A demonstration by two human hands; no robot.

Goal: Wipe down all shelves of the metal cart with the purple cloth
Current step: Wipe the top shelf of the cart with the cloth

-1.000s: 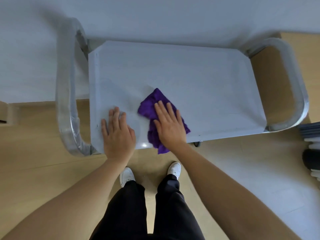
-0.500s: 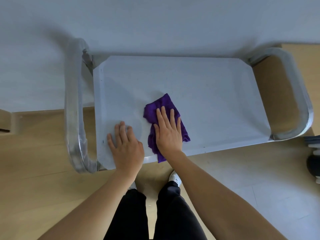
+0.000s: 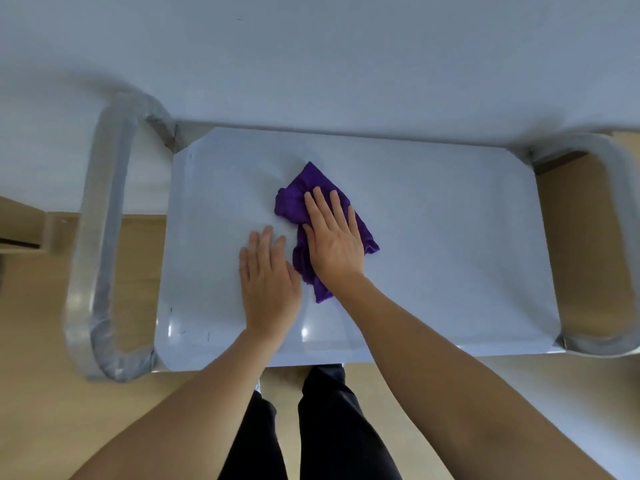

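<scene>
We see purple cloth point(image 3: 322, 216) near middle of cart top shelf point(image 3: 450, 237), right hand point(image 3: 334, 242) flat on it, grip open; left hand point(image 3: 268, 282) open, bracing shelf beside it. We judge cloth soft, light, bunches easily; press with flat palm mid-cloth

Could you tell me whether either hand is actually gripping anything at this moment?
Neither grips. The right hand presses flat on the purple cloth; the left hand lies flat on the top shelf.

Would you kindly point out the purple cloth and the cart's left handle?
purple cloth point(image 3: 293, 201): head view, bare upper-left fold.
left handle point(image 3: 104, 237): head view, middle of the outer bar.
</scene>
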